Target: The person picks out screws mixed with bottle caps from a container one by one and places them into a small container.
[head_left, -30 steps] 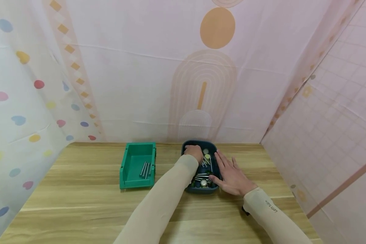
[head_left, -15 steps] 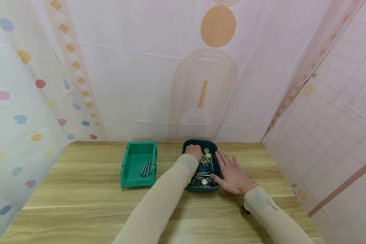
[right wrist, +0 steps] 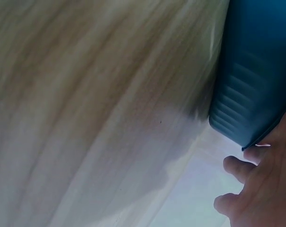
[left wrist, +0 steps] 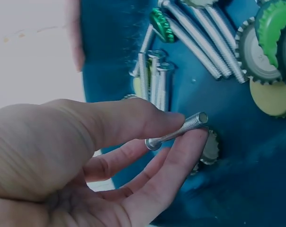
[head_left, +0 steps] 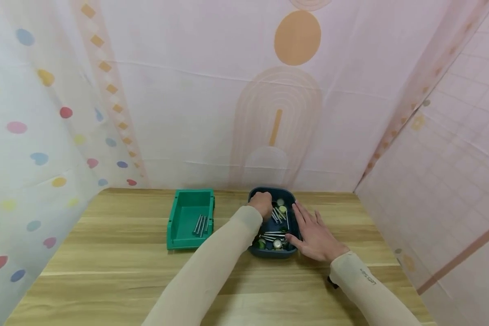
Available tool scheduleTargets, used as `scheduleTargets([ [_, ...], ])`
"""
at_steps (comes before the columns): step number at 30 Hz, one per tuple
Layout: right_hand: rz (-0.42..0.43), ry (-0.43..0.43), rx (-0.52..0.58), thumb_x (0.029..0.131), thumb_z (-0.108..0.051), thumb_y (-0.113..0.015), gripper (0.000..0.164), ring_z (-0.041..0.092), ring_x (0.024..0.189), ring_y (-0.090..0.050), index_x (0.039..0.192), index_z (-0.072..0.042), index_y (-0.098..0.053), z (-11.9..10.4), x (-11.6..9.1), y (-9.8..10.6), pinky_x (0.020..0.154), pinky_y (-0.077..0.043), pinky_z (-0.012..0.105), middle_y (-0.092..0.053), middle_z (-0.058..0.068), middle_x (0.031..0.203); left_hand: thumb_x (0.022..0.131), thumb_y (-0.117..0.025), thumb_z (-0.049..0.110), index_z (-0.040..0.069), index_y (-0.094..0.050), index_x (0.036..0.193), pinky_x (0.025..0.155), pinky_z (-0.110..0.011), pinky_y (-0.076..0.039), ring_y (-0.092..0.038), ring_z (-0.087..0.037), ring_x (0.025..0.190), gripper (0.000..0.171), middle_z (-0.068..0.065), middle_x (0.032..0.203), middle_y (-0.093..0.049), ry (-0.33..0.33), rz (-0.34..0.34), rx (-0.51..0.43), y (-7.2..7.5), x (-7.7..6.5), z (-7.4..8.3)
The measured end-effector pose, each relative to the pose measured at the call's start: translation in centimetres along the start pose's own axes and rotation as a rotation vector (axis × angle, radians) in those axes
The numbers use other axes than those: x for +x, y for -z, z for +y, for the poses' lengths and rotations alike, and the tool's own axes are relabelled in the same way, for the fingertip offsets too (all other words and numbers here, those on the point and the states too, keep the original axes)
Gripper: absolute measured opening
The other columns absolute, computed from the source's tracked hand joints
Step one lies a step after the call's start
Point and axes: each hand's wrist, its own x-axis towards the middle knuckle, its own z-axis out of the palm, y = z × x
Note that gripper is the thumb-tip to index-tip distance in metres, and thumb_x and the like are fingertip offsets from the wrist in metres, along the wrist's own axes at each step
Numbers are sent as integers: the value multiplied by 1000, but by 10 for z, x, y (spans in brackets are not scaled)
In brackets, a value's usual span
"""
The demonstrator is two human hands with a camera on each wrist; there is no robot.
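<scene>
Left-hand grip [head_left: 261,203] is together, thumb and bent fingertips pinching 1 slim silver metal bolt [left wrist: 186,126] over the floor of the dark blue, round-cornered plastic tray [head_left: 273,254], in its far left part. In the left wrist view the bolt's long axis slants across the fingertips, head at lower left and threaded end at upper right; in the head view the hand hides it, so its lie in the scene is hard to tell.

What seems to count most is where the green rectangular plastic bin [head_left: 184,217] sits: left of the grip and apart from the tray, on the wood-grain tabletop [head_left: 85,253]. The left hand is clearly the nearer of the 2 hands to it. A few stored silver bolts [head_left: 201,225] lie by the bin's right side, long axes running roughly near to far.

To the right and near of the grip, loose silver bolts [left wrist: 196,39] lie among round crimped metal caps [left wrist: 259,56] on the tray floor. The right hand [head_left: 315,237] clasps nothing; its straight fingers rest at the tray's right rim.
</scene>
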Motion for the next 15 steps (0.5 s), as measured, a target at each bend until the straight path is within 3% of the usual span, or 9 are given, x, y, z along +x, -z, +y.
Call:
scheduleTargets([
  [3, 1, -3, 1, 120, -55, -58, 96, 48, 179, -28, 185, 2, -15, 1, -1, 1, 141, -17, 82, -14, 25, 195, 102, -77, -8, 5, -75, 135, 61, -39, -58, -70, -26, 73, 35, -17, 115, -78, -15, -3, -26, 3, -4, 3],
  [5, 6, -7, 1, 121, -53, -58, 95, 48, 179, -29, 185, 2, -16, 2, -2, 1, 141, -17, 82, -15, 25, 195, 97, -81, -11, 5, -76, 128, 59, -39, -63, -76, -27, 70, 35, -18, 111, -78, -26, 8, -51, 3, -4, 4],
  [7, 9, -9, -2, 121, -52, -58, 94, 47, 179, -29, 185, 1, -16, 3, -2, 2, 141, -18, 82, -15, 24, 195, 93, -82, -14, 3, -74, 114, 55, -38, -62, -76, -26, 62, 28, -17, 102, -75, -28, -6, -84, 4, -7, 5],
  [9, 10, -11, -4, 121, -52, -59, 93, 47, 179, -29, 185, 2, -17, 3, -2, 2, 140, -19, 82, -16, 25, 195, 89, -82, -15, 5, -74, 111, 54, -36, -61, -74, -23, 60, 31, -14, 105, -73, -43, 6, -108, 4, -10, 4],
  [11, 7, -10, -6, 121, -52, -59, 93, 48, 179, -29, 185, 2, -17, 4, -3, 2, 140, -19, 83, -16, 25, 195, 89, -81, -15, 4, -76, 116, 56, -36, -62, -73, -22, 61, 34, -13, 105, -76, -70, 2, -129, 9, -26, 7],
  [15, 10, -9, -8, 121, -52, -58, 94, 48, 179, -29, 184, 3, -17, 7, -2, 2, 139, -20, 83, -15, 26, 195, 93, -81, -12, -1, -73, 140, 72, -41, -70, -79, -26, 70, 49, -19, 114, -84, -154, 31, -156, 24, -68, 13],
])
